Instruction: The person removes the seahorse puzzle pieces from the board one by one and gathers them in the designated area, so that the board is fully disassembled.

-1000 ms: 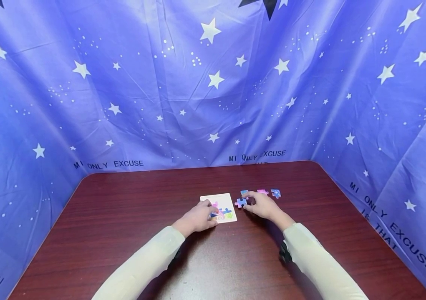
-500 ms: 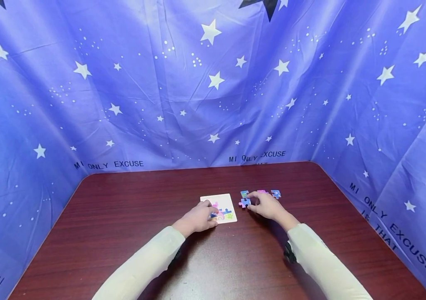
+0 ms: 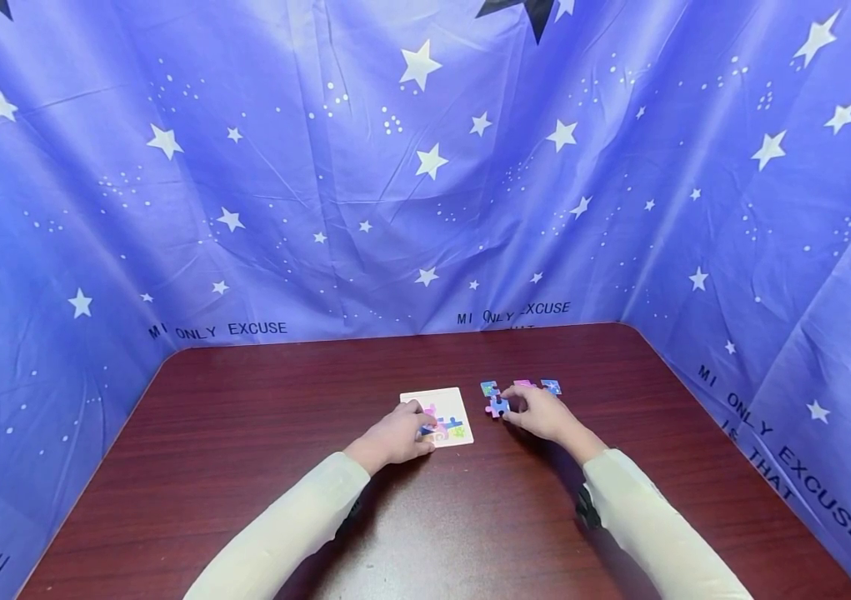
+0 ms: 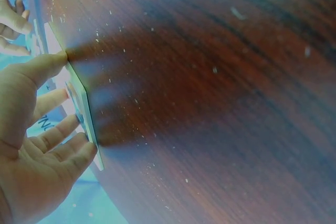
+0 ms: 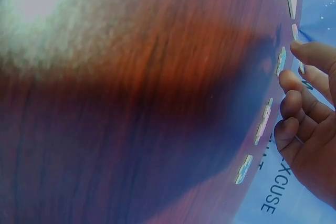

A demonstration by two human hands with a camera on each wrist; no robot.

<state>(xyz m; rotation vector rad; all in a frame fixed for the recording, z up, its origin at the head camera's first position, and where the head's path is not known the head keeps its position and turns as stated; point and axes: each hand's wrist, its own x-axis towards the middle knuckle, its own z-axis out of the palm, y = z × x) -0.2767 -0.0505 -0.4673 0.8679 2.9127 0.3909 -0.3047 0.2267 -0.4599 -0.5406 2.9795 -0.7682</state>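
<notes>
Head view: left hand [image 3: 393, 433], fingers loosely spread, resting on a pale, part-filled puzzle board [image 3: 436, 397] on the table [image 3: 267, 400]. Right hand [image 3: 543, 412], thumb and forefinger slightly parted, pinching a blue-and-pink piece [image 3: 497, 407] right of the board. Loose beyond: green-blue piece [image 3: 488, 388], pink piece [image 3: 522, 384], starred blue piece [image 3: 552, 387].

The blue curtain [image 3: 365, 150] bears black lettering: "MI ONLY EXCUSE" at back left. Its right side reads "ONLY EXCUSE" above "IS THAT".
</notes>
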